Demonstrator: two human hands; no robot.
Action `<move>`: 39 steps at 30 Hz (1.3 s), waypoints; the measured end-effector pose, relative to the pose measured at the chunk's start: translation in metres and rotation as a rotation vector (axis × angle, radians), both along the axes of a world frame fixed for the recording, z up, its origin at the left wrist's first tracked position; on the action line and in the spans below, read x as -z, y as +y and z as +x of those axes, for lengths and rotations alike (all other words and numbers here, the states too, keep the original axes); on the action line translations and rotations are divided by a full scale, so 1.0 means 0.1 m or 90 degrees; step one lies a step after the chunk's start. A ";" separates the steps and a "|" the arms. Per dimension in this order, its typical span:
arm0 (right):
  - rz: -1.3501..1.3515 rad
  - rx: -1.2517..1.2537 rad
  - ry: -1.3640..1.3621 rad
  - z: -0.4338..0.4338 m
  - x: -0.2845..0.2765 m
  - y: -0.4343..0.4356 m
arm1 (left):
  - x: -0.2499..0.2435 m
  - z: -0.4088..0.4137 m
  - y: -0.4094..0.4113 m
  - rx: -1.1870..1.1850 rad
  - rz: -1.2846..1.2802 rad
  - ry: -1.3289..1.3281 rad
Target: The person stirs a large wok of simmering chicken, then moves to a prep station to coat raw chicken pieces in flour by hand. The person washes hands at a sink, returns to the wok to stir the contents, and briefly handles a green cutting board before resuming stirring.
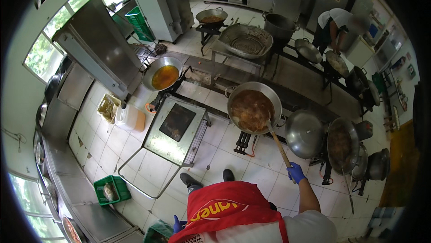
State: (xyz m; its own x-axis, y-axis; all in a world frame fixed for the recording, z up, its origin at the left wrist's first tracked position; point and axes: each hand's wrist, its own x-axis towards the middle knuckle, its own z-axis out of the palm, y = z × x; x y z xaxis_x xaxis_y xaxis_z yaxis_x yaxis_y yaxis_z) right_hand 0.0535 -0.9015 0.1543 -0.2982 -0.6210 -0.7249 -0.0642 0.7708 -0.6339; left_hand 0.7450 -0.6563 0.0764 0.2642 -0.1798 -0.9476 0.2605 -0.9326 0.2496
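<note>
My right hand (pixel 296 173), in a blue glove, grips the wooden handle (pixel 278 147) of a long ladle. The ladle's head dips into brown stew or sauce (pixel 251 110) inside a large metal wok (pixel 276 100), which stands on a gas burner (pixel 242 143). At the bottom edge, my left hand (pixel 178 224) shows only in part, gloved in blue, beside the red apron (pixel 225 202). Close to it is a green container (pixel 158 231) covered with plastic. Most of the left hand is hidden by the apron.
A steel cart (pixel 155 150) stands left of my feet. Beyond it are a wok of orange oil (pixel 165 77) and a plastic jug (pixel 129 118). Right of my wok are a domed lid (pixel 304 134) and another wok (pixel 341 143). Another person (pixel 335 24) bends over a far wok.
</note>
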 end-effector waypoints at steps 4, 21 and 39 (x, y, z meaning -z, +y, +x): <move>0.003 0.016 -0.092 0.03 -0.06 0.04 | -0.11 0.03 -0.15 0.022 -0.004 -0.031; -0.046 0.082 -0.187 0.91 0.67 -0.26 | 0.39 0.46 0.07 0.026 -0.095 0.049; -0.082 0.070 -0.064 0.87 0.37 -0.32 | 0.49 0.61 0.12 0.017 -0.091 0.099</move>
State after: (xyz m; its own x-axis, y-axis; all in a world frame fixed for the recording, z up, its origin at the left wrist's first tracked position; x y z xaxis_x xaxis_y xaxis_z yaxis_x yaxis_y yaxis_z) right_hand 0.1404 -0.9336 0.1178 -0.3001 -0.6778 -0.6712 0.0849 0.6818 -0.7266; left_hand 0.8056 -0.6439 0.0279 0.1094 -0.3197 -0.9412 0.2822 -0.8979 0.3378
